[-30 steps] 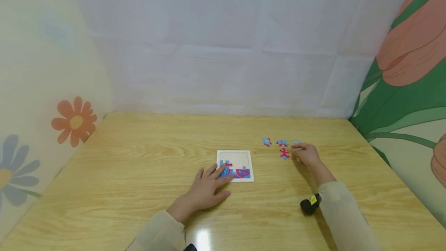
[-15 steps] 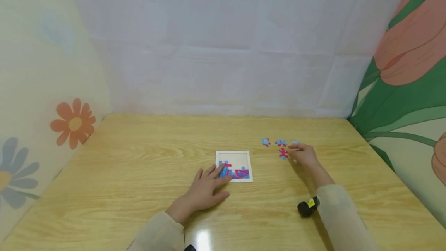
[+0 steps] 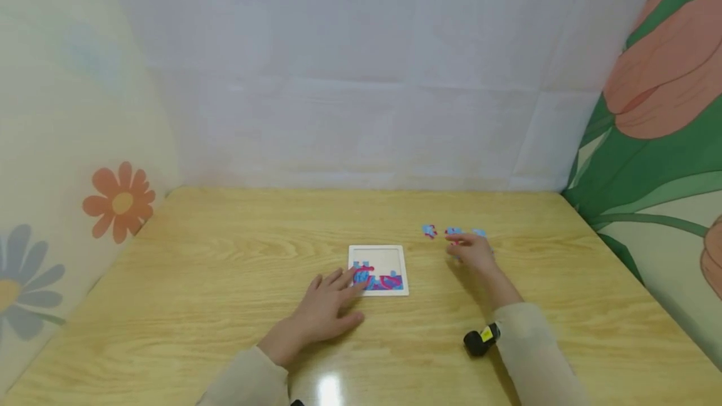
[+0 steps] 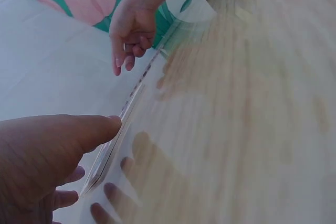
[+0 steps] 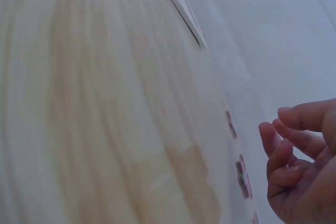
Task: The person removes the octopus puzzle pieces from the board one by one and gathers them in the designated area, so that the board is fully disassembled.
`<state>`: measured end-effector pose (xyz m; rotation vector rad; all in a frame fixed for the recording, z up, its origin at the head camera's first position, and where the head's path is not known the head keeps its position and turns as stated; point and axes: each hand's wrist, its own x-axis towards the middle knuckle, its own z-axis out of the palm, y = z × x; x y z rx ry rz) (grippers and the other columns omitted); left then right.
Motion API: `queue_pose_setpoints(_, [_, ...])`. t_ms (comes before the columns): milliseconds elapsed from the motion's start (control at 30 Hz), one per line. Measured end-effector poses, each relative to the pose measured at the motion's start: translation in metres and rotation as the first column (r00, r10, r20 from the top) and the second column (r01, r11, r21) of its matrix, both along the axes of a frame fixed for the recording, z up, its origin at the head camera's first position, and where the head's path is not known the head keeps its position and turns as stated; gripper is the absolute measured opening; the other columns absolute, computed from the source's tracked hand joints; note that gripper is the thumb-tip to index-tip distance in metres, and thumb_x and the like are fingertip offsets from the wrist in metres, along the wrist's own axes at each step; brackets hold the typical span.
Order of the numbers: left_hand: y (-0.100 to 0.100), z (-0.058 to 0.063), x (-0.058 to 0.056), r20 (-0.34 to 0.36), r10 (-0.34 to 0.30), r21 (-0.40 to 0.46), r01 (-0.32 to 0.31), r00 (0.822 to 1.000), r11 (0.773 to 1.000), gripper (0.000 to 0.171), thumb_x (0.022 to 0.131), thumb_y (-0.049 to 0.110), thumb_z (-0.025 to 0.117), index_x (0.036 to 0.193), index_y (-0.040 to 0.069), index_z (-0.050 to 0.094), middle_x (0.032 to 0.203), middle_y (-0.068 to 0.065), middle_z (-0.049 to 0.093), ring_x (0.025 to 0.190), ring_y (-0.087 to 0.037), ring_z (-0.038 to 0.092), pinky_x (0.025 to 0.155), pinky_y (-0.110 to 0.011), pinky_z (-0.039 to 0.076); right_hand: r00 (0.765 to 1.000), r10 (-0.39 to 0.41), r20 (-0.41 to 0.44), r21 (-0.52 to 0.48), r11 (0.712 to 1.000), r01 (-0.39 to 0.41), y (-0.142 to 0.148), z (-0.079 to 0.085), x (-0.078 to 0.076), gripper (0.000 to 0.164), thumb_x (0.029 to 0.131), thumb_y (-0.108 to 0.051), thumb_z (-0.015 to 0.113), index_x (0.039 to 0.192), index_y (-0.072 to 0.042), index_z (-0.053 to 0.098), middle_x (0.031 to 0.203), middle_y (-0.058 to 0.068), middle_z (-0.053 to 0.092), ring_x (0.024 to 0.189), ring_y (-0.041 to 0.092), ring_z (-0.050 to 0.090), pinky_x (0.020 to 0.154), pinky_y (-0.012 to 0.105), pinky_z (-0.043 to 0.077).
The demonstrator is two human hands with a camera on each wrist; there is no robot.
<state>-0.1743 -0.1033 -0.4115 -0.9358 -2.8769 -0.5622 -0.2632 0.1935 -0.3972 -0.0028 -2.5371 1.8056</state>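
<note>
Presumably to steady the puzzle frame (image 3: 386,259) on the bench (image 3: 254,230), the left hand (image 3: 324,311) lies spread over its near-left edge, while the right hand (image 3: 476,255), loosely curled and empty, hovers above loose pieces (image 3: 429,231) within reach.

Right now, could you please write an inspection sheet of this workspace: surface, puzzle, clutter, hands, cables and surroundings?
Surface: wood-grain table, with bright glare near the front.
Puzzle: white tray, only partly filled, with fitted pieces along its near and left sides; loose pieces to its right, some partly hidden.
Clutter: nothing seen.
Left hand: over the tray's near left corner; contact unclear.
Right hand: raised near the loose pieces, loosely curled; no piece seen in it.
Cables: nothing seen.
Surroundings: white backdrop behind, floral panels left and right.
</note>
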Motion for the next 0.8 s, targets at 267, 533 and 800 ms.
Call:
queue_pose_setpoints(267, [-0.004,-0.003,0.006,-0.036,-0.024,-0.008,0.023,0.999,1.0,0.053,0.082,0.04,0.053,0.126,0.011,0.046,0.134,-0.013,0.032,0.121,-0.035,0.026,0.092,-0.059,0.011,0.984,0.098,-0.149,-0.106,0.988,-0.115,-0.021,-0.024,-0.01,0.022,0.073,-0.004,0.065,0.094,0.003,0.064,0.071,0.01,0.061,0.046,0.011,0.044,0.045,0.024,0.039])
queue_pose_setpoints(533, [-0.004,-0.007,0.01,-0.034,-0.012,0.008,0.012,0.999,1.0,0.053,0.081,0.039,0.054,0.123,0.007,0.048,0.132,-0.011,0.036,0.121,-0.033,0.026,0.093,-0.057,0.013,0.99,0.079,-0.116,-0.133,0.987,-0.095,-0.052,-0.02,-0.003,0.018,0.071,0.001,0.064,0.089,0.0,0.066,0.074,0.008,0.062,0.046,0.009,0.045,0.045,0.021,0.039])
queue_pose_setpoints(800, [-0.003,-0.009,0.009,-0.043,-0.021,0.003,0.021,0.999,1.0,0.055,0.081,0.039,0.055,0.124,0.006,0.048,0.133,-0.009,0.036,0.121,-0.033,0.027,0.093,-0.057,0.014,0.995,0.095,-0.002,-0.149,0.984,-0.094,-0.077,-0.013,0.005,0.026,0.072,0.005,0.06,0.098,0.011,0.059,0.063,0.0,0.052,0.044,0.008,0.039,0.044,0.019,0.034])
